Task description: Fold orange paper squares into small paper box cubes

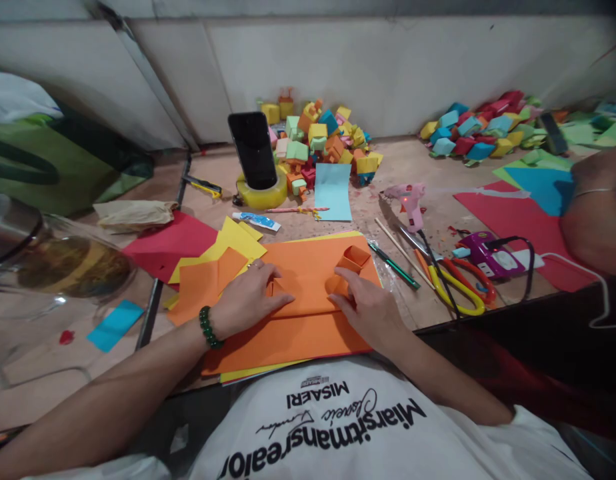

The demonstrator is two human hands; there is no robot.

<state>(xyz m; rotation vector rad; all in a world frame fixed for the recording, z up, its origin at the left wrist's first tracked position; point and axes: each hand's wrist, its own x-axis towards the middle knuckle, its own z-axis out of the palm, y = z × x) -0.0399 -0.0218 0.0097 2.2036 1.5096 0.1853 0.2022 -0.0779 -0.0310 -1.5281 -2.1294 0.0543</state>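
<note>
A stack of orange paper sheets (298,343) lies before me, with yellow edges showing underneath. On top of it, folded orange paper (337,285) has raised ends between my two hands; its outline blends into the sheets below. My left hand (248,293), with a green bead bracelet at the wrist, curls its fingers and thumb around the left end. The right end sits between the thumb and fingers of my right hand (371,310). Just beyond that hand stands a small open orange paper box (355,257).
Behind are a phone (253,150) on a tape roll (263,193) and a pile of paper cubes (313,137). To the right lie a green pen (394,265), scissors (455,293) and a pink glue gun (411,203). A glass jar (73,260) is left; another person's arm (595,213) reaches in right.
</note>
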